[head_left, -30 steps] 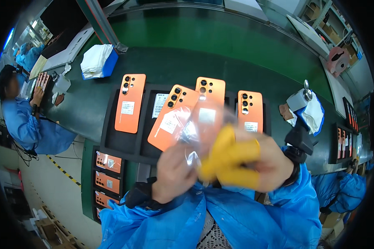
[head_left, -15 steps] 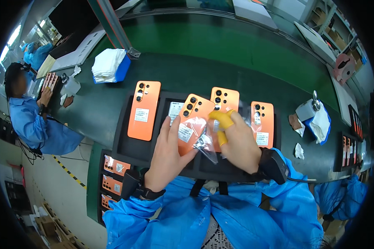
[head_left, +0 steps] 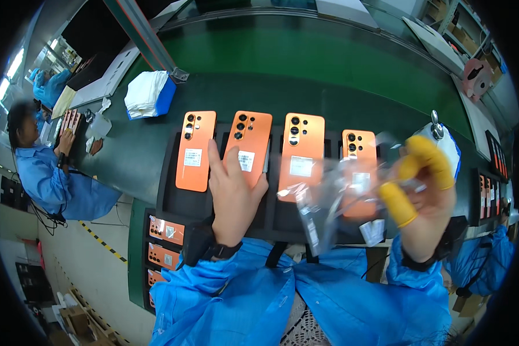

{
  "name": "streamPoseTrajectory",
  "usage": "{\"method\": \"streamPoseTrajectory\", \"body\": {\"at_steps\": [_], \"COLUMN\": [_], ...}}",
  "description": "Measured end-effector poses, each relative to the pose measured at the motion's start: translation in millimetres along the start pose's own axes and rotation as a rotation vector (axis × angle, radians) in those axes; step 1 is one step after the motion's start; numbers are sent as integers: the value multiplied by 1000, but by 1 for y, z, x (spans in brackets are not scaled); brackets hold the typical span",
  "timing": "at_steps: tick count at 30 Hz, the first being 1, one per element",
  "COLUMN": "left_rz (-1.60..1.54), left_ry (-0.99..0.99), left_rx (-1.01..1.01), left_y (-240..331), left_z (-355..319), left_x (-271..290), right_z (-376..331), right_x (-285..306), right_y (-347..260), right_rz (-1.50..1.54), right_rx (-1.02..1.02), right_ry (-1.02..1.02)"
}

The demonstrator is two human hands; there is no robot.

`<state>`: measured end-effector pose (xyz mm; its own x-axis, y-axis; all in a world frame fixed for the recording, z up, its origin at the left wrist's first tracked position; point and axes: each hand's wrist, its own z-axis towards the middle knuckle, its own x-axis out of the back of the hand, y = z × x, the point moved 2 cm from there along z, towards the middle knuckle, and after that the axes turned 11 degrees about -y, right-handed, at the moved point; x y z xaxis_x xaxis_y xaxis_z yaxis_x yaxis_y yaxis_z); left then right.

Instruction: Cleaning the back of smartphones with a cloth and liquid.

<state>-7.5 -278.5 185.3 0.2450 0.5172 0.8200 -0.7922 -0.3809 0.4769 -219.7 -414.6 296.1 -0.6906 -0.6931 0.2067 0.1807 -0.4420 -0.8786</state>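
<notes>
My left hand [head_left: 235, 202] grips the lower part of an orange phone [head_left: 255, 128], thumb at its right edge and fingers along its left side. This phone lies back side up, slightly tilted, over a black tray [head_left: 168, 199]. Out to the right, my right hand [head_left: 427, 205], with yellow finger cots on several fingers, pinches a crumpled clear plastic film [head_left: 326, 216] that trails leftward, blurred by motion. Behind the film lie a third orange phone [head_left: 310, 135] and a fourth phone [head_left: 350, 167]. A leftmost phone [head_left: 194, 173] with a white label rests beside my left fingers.
A blue box of white wipes [head_left: 150, 95] stands at the back left. At the right are a pump bottle [head_left: 436, 124] and another blue box [head_left: 454, 153]. More phones [head_left: 166, 230] sit in a lower tray at the left. A co-worker [head_left: 37, 155] sits far left.
My right hand has pulled away to the right, drawing the clear film off the held phone. My left hand has shifted that phone left, beside the leftmost one.
</notes>
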Motion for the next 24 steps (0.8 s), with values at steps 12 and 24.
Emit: {"method": "streamPoseTrajectory", "body": {"at_steps": [12,24], "left_rz": [95,155], "left_ry": [-87,-91], "left_rx": [-46,-182], "left_y": [17,8], "left_z": [-11,-23], "left_x": [6,-11], "right_z": [-44,-377], "right_x": [107,309], "right_y": [21,64], "right_rz": [136,-568], "right_rx": [-144,-819], "right_ry": [350,1233]}}
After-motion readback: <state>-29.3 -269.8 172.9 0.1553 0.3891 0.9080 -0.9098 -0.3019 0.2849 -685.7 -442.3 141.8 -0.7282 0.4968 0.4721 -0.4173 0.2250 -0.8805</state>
